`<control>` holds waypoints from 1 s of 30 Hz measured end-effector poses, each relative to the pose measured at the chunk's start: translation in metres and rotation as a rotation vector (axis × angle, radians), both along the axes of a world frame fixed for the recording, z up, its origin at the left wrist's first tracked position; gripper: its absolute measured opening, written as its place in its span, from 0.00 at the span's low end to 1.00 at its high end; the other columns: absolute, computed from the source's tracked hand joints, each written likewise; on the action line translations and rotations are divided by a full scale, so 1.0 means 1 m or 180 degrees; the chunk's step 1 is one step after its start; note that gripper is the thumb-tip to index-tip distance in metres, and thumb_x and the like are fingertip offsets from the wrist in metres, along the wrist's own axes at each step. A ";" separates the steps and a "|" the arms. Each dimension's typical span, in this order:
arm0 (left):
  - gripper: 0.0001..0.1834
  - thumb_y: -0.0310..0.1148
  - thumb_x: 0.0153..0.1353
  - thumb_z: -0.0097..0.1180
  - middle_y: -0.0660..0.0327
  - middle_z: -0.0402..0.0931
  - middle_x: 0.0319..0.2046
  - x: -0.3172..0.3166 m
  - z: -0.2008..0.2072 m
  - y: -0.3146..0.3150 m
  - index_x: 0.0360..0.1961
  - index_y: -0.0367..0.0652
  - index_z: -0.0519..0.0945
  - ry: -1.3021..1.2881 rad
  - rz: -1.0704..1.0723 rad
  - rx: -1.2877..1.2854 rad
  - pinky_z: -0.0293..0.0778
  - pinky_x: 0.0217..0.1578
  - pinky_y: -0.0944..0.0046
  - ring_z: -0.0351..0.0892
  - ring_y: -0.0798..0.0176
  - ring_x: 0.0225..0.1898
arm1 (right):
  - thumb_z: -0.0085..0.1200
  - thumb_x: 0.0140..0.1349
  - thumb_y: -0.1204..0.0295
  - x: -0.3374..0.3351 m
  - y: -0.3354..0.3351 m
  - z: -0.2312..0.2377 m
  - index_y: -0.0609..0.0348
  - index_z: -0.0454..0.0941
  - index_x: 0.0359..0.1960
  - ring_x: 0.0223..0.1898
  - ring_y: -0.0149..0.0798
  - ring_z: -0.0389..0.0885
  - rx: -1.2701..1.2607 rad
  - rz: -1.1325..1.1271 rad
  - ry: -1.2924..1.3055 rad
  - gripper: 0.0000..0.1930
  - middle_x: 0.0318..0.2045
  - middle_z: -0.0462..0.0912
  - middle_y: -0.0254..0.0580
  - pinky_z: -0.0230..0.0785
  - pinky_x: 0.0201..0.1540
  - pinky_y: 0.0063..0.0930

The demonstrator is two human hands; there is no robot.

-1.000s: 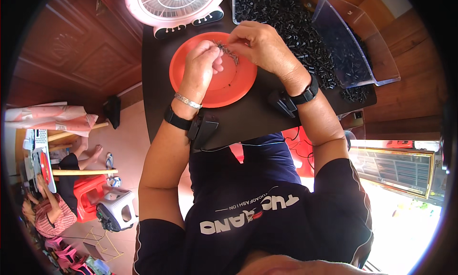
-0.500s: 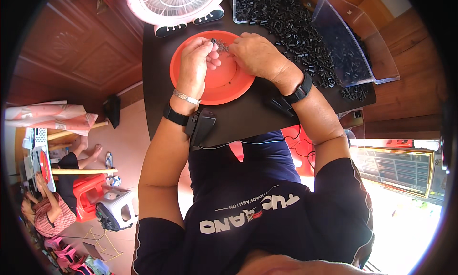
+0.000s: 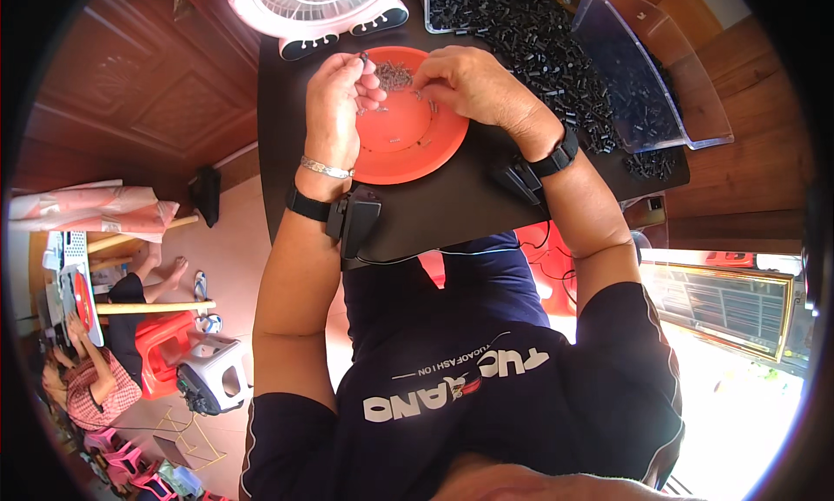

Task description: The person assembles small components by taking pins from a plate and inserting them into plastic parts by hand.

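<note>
My left hand (image 3: 334, 97) is over the left rim of a round red-orange plate (image 3: 408, 166), pinching a small black cylindrical piece (image 3: 364, 58) between thumb and forefinger; its other fingers are curled. Inside the plate lies a pile of tiny metal pieces (image 3: 395, 73), too small to name exactly, with a few strays scattered across the bottom. My right hand (image 3: 469, 84) reaches in over the plate's right side. Its thumb and fingers come together beside the pile, and whatever they grip is hidden.
A pink-and-white fan (image 3: 321, 6) stands behind the plate. Many small black cylindrical pieces (image 3: 556, 75) cover the dark table's right side, around a clear plastic bin (image 3: 625, 84). Black devices are strapped to both wrists. At far left, another person (image 3: 95, 379) sits near stools.
My left hand has shifted left and away from my right hand, still with the black piece. The gap between the hands is wider, and more of the metal pile shows.
</note>
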State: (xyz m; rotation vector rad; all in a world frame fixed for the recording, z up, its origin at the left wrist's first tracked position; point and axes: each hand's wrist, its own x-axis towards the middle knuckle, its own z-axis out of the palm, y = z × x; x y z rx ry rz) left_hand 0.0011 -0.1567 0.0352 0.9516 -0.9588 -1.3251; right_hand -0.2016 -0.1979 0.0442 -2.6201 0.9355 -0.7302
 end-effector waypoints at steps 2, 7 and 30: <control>0.09 0.35 0.63 0.48 0.63 0.73 0.25 0.004 -0.002 -0.001 0.33 0.40 0.74 0.0033 0.0072 -0.0038 0.68 0.31 0.70 0.75 0.66 0.27 | 0.57 0.49 0.73 0.004 0.008 0.007 0.55 0.81 0.31 0.35 0.46 0.80 0.0132 0.0181 0.0012 0.06 0.30 0.82 0.41 0.72 0.38 0.36; 0.09 0.35 0.62 0.48 0.63 0.73 0.25 0.002 0.000 -0.001 0.33 0.40 0.74 -0.0049 0.0095 -0.0028 0.68 0.31 0.70 0.75 0.66 0.27 | 0.59 0.47 0.75 0.008 0.018 0.007 0.59 0.79 0.28 0.31 0.38 0.78 0.1269 0.0594 0.0625 0.06 0.26 0.77 0.38 0.71 0.33 0.30; 0.09 0.35 0.62 0.47 0.62 0.74 0.27 -0.015 -0.009 0.006 0.34 0.40 0.74 0.0524 -0.0622 0.0130 0.70 0.30 0.69 0.76 0.64 0.27 | 0.51 0.64 0.74 0.008 0.007 0.010 0.65 0.76 0.40 0.35 0.24 0.76 0.1987 0.0092 -0.2132 0.07 0.32 0.80 0.33 0.70 0.41 0.18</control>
